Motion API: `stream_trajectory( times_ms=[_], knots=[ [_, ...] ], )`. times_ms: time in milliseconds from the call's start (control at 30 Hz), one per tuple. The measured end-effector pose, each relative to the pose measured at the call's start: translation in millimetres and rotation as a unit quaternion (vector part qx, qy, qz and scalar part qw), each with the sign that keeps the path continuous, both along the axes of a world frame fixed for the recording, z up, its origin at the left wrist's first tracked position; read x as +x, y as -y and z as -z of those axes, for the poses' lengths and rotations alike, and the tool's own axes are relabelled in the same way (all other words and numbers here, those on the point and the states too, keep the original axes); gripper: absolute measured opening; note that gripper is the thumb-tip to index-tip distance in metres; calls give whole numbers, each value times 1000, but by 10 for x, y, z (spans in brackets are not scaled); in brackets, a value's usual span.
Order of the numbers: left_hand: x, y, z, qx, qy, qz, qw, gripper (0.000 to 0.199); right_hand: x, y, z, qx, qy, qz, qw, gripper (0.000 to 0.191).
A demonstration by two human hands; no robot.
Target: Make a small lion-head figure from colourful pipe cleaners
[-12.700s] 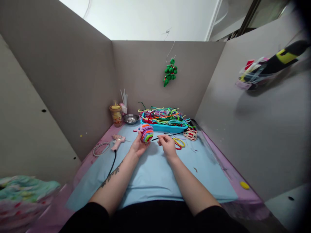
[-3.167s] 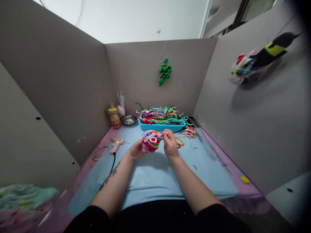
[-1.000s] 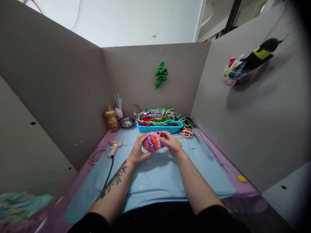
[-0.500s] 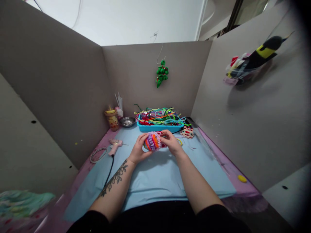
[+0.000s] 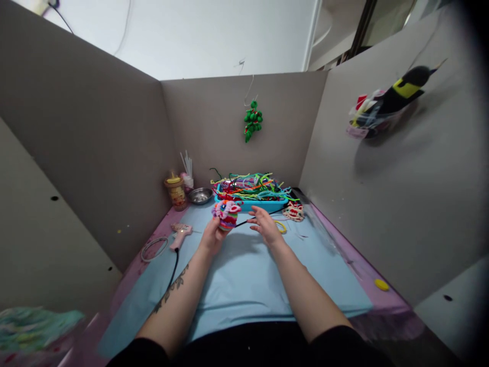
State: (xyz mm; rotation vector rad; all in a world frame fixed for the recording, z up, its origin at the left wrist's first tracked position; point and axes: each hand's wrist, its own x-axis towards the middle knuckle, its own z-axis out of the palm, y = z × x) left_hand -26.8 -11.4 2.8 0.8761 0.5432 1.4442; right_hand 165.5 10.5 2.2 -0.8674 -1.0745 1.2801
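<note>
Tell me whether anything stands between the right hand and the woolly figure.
Nothing visible blocks the way from the open right hand to the woolly figure in the left hand. A black cord shows in the gap, seemingly lower, on the cloth.

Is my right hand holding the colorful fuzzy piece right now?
No, the colorful fuzzy piece is in your left hand, while your right hand is open beside it.
</note>
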Motion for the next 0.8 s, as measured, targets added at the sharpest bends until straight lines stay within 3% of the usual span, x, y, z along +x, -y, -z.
stream_trajectory(
  times_ms=[133, 300, 367, 467, 567, 633, 800],
  knots=[
    [-26, -2, -24, -107, 84, 73, 988, 46, -198, 9, 126, 93, 94, 39, 990, 58],
    [-2, 31, -29, -128, 121, 115, 978, 47, -372, 76, 193, 149, 126, 35, 980, 62],
    [16, 43, -30, -131, 129, 126, 975, 48, -377, 139, 167, 193, 160, 72, 965, 59],
    [41, 59, -30, -138, 147, 138, 970, 50, -354, 272, 79, 318, 233, 203, 896, 46],
    [73, 77, -35, -143, 173, 134, 965, 43, -354, 390, -8, 431, 302, 243, 815, 18],
    [99, 86, -42, -143, 189, 121, 964, 37, -373, 430, -40, 458, 332, 236, 790, 12],
    [154, 90, -57, -152, 206, 78, 964, 28, -404, 426, -47, 479, 365, 246, 760, 24]
  ],
)
